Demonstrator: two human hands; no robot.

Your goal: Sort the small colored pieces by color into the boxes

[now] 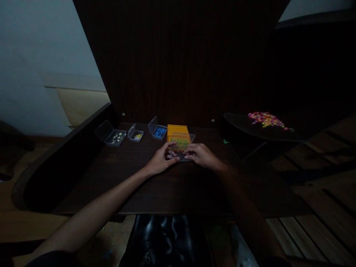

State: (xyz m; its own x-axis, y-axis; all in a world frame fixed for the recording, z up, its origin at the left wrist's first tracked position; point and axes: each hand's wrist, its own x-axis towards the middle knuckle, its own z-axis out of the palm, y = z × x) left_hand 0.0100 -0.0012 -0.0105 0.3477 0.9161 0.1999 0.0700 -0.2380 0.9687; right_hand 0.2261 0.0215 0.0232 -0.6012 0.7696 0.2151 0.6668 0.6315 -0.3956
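Observation:
A small clear plastic box (182, 157) with its hinged lid (191, 138) raised sits on the dark table between my hands. My left hand (161, 159) grips the box's left side, thumb along the front edge. My right hand (204, 155) is at its right side, fingertips drawn together over the box; whatever they hold is too small to make out. Just behind is an open orange box (177, 128). Small green pieces (180, 142) show in front of it, seen partly through the clear lid; I cannot tell which box they lie in.
Along the table's back stand open clear boxes: one with blue pieces (160, 132), one with yellow pieces (138, 136), one with cream pieces (117, 138). A green scrap (226, 141) lies to the right. Multicoloured pieces (267, 119) are heaped on a raised dark ledge (239, 126).

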